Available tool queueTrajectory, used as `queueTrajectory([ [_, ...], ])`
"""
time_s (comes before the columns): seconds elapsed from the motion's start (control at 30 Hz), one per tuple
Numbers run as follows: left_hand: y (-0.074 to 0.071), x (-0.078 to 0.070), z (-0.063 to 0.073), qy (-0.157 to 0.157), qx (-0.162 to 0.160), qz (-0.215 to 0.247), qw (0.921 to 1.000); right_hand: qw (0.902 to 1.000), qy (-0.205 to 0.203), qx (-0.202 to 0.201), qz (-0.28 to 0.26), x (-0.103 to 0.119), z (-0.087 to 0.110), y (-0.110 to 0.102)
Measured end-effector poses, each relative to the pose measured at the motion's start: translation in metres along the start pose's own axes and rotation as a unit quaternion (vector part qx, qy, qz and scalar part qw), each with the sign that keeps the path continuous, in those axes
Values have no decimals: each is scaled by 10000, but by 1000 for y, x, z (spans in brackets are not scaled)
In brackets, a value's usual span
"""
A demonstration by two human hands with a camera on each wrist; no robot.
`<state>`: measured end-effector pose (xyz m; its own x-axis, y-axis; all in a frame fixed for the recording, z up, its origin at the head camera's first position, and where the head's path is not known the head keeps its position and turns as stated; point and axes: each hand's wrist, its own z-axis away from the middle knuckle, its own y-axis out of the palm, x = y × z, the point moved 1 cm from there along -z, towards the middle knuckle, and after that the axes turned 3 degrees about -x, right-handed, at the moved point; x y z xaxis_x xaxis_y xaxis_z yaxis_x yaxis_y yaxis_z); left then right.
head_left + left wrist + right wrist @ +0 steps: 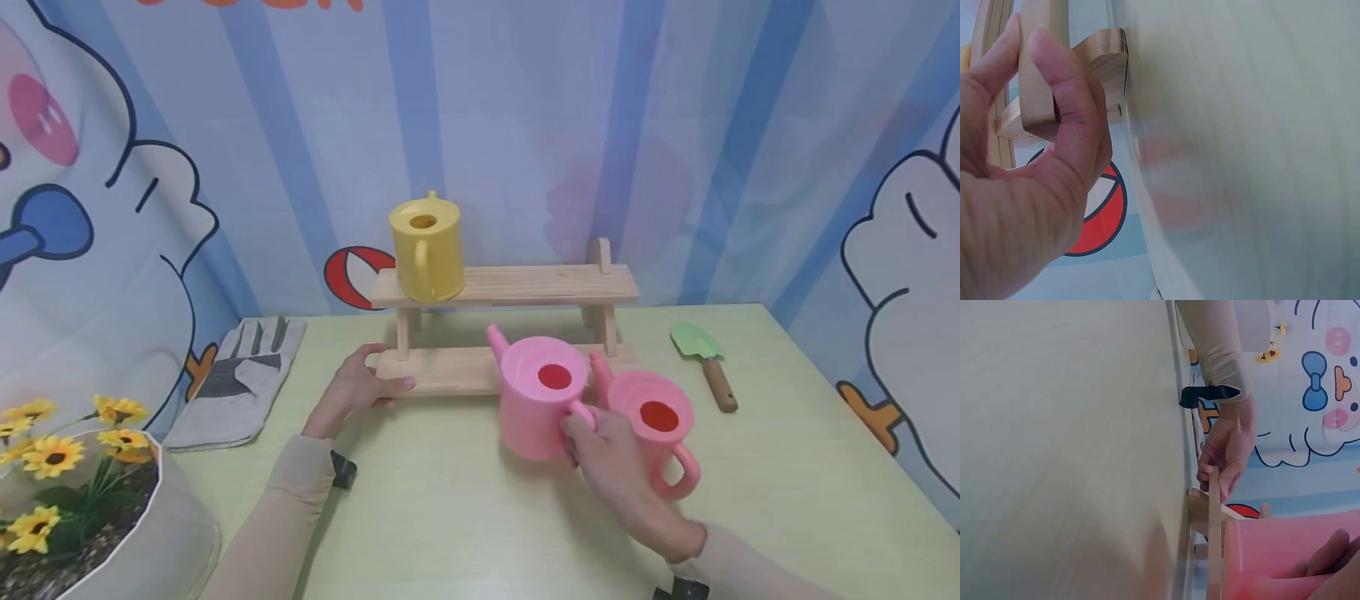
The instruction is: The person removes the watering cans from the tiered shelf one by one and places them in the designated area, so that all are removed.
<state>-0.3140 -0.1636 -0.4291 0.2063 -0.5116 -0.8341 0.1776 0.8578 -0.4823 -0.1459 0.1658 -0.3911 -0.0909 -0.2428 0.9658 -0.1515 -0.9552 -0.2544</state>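
My left hand grips the left end of the lower board of a two-tier wooden stand; in the left wrist view the thumb and fingers pinch that board from both faces. With my right hand I hold a pink watering can by its handle, in front of the lower board, spout pointing away to the left. A second pink watering can stands just right of it, partly behind my hand. On the upper board sits a yellow watering can, handle toward me.
A green trowel with a wooden handle lies at the right. To the left lie grey-and-white work gloves, and a white pot of yellow flowers stands nearer. A printed cloth backdrop hangs behind the table.
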Motion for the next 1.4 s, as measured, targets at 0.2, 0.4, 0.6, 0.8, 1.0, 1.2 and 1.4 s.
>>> queueTrajectory([
  [0.2,0,0,-1,37,20,29,10000,9999,152,-31,-65,-11,2,3],
  [0.4,0,0,-1,3,20,3,10000,9996,204,-174,53,-24,2,7],
  [0.6,0,-1,-1,4,27,12,10000,9991,267,-244,198,-32,2,9],
  [0.8,0,0,-1,25,32,35,10000,9984,446,-264,215,-36,4,9],
  [1.0,0,0,-1,19,35,24,10000,9990,218,-321,210,-53,0,10],
  [1.2,0,-1,1,-27,10,-42,10000,9994,41,-318,118,-58,1,10],
  [1.4,0,-1,0,29,36,14,10000,9987,342,-308,210,-48,7,11],
])
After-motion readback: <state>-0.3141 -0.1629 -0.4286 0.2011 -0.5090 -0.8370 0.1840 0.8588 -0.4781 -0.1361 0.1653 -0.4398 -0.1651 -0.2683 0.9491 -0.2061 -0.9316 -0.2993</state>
